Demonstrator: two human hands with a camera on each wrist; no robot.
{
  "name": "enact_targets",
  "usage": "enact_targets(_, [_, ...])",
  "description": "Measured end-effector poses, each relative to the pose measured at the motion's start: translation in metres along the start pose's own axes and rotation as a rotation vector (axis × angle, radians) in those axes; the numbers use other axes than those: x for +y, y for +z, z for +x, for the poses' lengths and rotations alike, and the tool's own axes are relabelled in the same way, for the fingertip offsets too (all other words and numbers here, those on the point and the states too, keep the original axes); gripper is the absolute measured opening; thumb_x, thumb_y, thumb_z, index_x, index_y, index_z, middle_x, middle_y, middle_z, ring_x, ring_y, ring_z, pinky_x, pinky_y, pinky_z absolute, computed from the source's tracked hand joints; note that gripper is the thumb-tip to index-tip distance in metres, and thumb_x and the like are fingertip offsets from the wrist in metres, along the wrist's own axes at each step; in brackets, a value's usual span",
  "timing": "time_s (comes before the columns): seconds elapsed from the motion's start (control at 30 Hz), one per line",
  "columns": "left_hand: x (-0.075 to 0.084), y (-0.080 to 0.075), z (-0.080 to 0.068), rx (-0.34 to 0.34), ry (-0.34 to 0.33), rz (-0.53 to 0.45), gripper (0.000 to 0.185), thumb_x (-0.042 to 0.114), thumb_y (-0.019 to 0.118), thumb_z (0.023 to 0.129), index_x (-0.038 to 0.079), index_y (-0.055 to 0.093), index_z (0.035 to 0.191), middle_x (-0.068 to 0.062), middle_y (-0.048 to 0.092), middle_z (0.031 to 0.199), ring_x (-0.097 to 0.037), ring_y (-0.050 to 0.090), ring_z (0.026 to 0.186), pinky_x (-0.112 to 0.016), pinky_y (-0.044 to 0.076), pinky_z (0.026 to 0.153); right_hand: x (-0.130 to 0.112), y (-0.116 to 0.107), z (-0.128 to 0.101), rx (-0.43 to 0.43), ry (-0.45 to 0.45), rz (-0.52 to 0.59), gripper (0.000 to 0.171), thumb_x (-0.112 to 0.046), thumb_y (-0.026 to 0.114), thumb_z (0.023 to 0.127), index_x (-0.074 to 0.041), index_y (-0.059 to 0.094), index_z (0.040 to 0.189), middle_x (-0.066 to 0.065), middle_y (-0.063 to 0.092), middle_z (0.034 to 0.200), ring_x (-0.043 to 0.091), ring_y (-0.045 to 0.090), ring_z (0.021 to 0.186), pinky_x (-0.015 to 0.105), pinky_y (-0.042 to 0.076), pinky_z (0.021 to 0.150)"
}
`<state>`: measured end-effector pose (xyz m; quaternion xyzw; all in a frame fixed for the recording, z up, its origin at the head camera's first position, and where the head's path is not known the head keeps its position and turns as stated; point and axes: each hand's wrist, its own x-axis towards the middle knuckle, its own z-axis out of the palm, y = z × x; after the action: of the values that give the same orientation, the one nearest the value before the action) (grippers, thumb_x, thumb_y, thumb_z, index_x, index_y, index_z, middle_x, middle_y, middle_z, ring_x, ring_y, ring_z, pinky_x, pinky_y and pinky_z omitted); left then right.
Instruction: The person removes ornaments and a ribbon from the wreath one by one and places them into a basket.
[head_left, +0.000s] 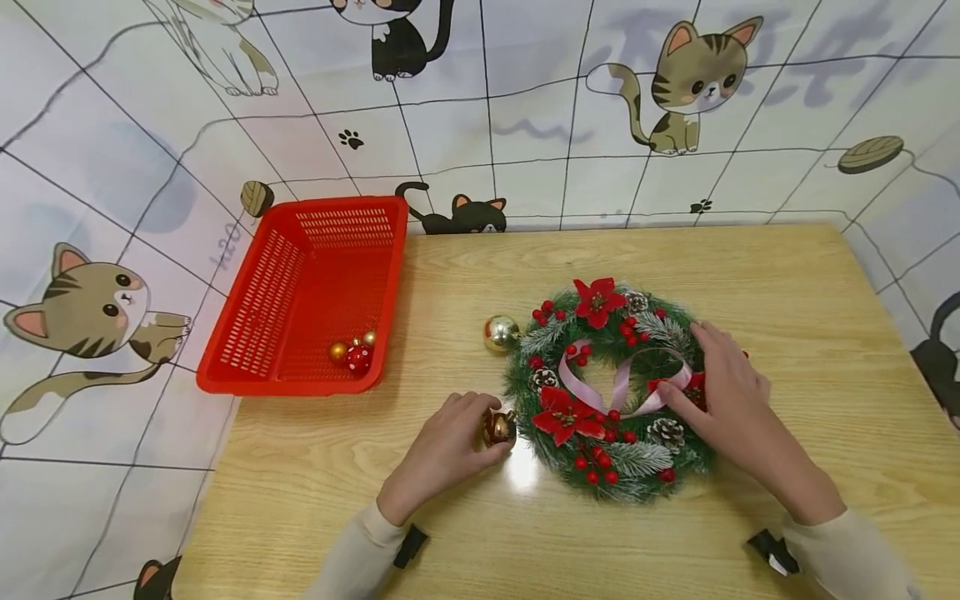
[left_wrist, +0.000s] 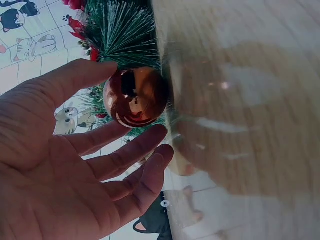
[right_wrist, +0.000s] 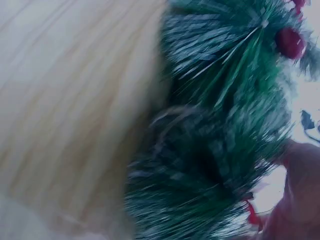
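A green Christmas wreath (head_left: 637, 467) with red poinsettias, berries, pinecones and a pink ribbon (head_left: 581, 387) lies on the table. At its right side, my right hand (head_left: 731, 400) grips the rim, thumb over a red flower and fingers along the outer edge. In the right wrist view the wreath's needles (right_wrist: 220, 150) fill the middle, blurred. Left of the wreath, my left hand (head_left: 453, 437) holds a shiny copper-coloured Christmas ball (left_wrist: 137, 97) between thumb and fingers, right beside the needles. A gold Christmas ball (head_left: 500, 333) sits at the wreath's upper left.
A red plastic basket (head_left: 292, 386) stands at the table's back left, with several small baubles (head_left: 358, 358) in its near right corner. The wooden table (head_left: 810, 317) reaches to a cat-patterned cloth (head_left: 525, 108) behind and at the sides.
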<state>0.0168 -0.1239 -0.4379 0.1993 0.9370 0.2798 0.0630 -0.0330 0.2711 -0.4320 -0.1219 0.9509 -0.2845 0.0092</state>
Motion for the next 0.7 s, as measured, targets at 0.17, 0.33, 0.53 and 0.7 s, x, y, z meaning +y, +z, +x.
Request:
enact_targets(0.17, [-0.001, 0.001, 0.001, -0.006, -0.009, -0.009, 0.048, 0.028, 0.091, 0.09, 0.01, 0.069, 0.129, -0.001, 0.069, 0.111, -0.019, 0.056, 0.097, -0.037, 0.052, 0.08, -0.02, -0.001, -0.007, 0.055, 0.119, -0.007, 0.104, -0.05, 0.072, 0.103, 0.002, 0.014, 0.172, 0.03, 0.012, 0.177, 0.059, 0.016, 0.157, 0.094, 0.02, 0.097])
enact_targets(0.33, [-0.001, -0.001, 0.0, 0.008, -0.002, 0.002, 0.048, 0.026, 0.091, 0.09, 0.01, 0.068, 0.129, -0.001, 0.069, 0.112, -0.02, 0.057, 0.098, -0.038, 0.053, 0.081, -0.026, 0.011, -0.014, 0.026, 0.172, 0.007, 0.11, -0.056, 0.072, 0.102, 0.003, 0.01, 0.172, 0.031, 0.005, 0.177, 0.066, 0.015, 0.153, 0.095, 0.023, 0.096])
enact_targets(0.53, [-0.001, -0.005, -0.003, 0.059, 0.027, -0.022, 0.048, 0.024, 0.091, 0.089, 0.008, 0.069, 0.129, -0.002, 0.07, 0.112, -0.018, 0.056, 0.096, -0.035, 0.05, 0.076, -0.021, 0.017, -0.015, 0.012, 0.17, 0.025, 0.112, -0.051, 0.076, 0.1, 0.006, 0.011, 0.17, 0.034, 0.0, 0.176, 0.067, 0.01, 0.154, 0.091, 0.024, 0.103])
enact_targets(0.7, [-0.001, -0.005, -0.005, 0.1, 0.051, -0.022, 0.046, 0.023, 0.091, 0.089, 0.008, 0.069, 0.127, -0.002, 0.071, 0.113, -0.017, 0.055, 0.096, -0.034, 0.049, 0.074, -0.023, 0.02, -0.014, 0.021, 0.154, 0.047, 0.114, -0.049, 0.081, 0.095, 0.007, 0.015, 0.169, 0.036, 0.002, 0.174, 0.07, 0.01, 0.152, 0.094, 0.021, 0.101])
